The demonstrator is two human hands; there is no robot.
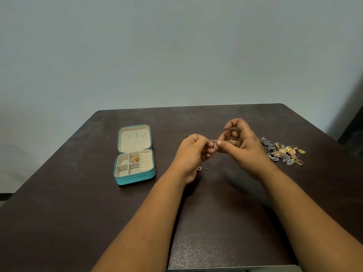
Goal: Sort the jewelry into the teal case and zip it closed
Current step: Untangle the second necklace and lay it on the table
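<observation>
The teal case (134, 178) lies open on the left of the dark table (78, 193), its cream lid flat behind the tray. One small gold piece (135, 160) sits in a middle compartment; the other compartments look bare. Above the table's middle, my left hand (191, 152) and my right hand (238, 145) pinch a thin rose-gold chain (213, 143) between thumb and fingers. A small round pendant (199, 169) hangs below my left hand. A pile of gold, silver and pink jewelry (283, 152) lies to the right of my right hand.
A grey wall stands behind the table's far edge (186, 106). A dark object (353, 130) stands off the table's right corner. A short bit of chain (186, 136) shows behind my left hand.
</observation>
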